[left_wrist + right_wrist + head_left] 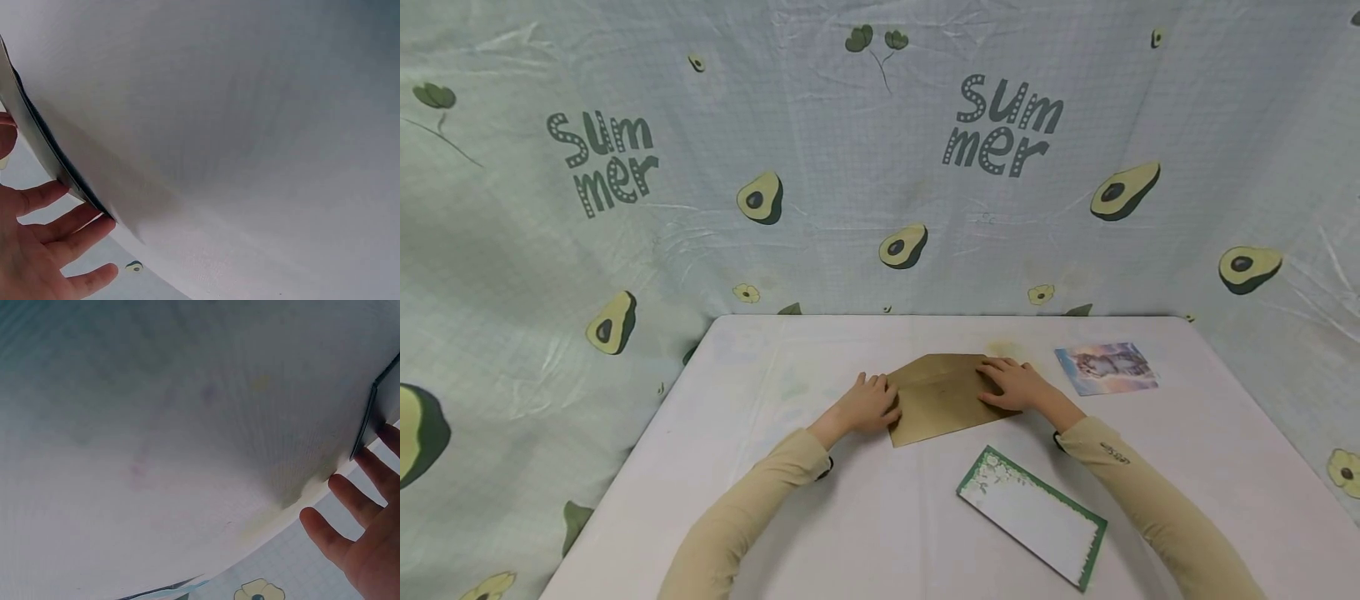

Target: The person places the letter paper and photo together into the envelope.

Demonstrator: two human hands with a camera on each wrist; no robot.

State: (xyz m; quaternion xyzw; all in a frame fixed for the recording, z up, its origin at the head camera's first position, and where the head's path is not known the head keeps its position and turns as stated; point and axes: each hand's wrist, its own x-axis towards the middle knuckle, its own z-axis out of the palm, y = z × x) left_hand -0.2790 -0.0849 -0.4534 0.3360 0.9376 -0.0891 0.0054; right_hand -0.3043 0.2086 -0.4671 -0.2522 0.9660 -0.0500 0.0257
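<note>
A brown paper envelope [947,400] lies on the white table, its tapered flap folded out at the far side. At its left edge is my left hand [867,404], fingertips touching the paper. In the left wrist view the fingers of this left hand [53,240] are spread along the envelope's thin edge [47,144], with the thumb farther along it. My right hand [1013,385] rests on the envelope's right end, fingers spread. The right wrist view shows the fairly straight fingers of the right hand [369,506], some meeting the envelope's dark edge [365,419].
A green-bordered white card [1033,517] with a floral corner lies at an angle nearer me, left of my right forearm. A colourful picture card [1107,369] lies at the far right of the table [760,375]. Behind hangs an avocado-print cloth [850,150].
</note>
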